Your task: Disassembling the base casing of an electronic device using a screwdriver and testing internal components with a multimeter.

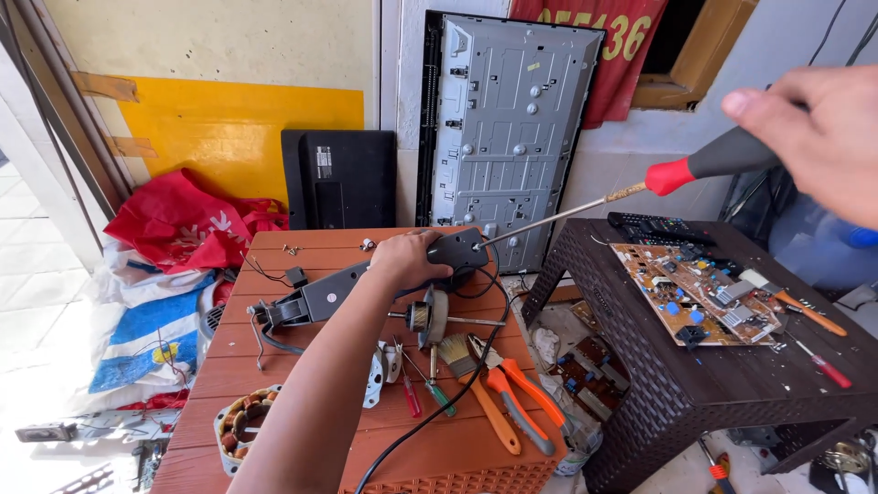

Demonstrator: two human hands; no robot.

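My left hand (410, 259) presses down on a long dark grey plastic housing (325, 291) lying across the reddish-brown table (238, 357). My right hand (817, 128) holds a long screwdriver (672, 176) with a red and dark handle. Its metal shaft reaches down to the left, with the tip at the right end of the housing. A black cable runs from the housing toward the table's front edge.
On the table lie a motor rotor (428, 317), a paintbrush (476, 389), orange-handled pliers (519, 395), small screwdrivers and a copper-wound stator (240, 425). A dark wicker table (695, 384) on the right carries a circuit board (700, 293). A metal panel (508, 119) leans against the wall.
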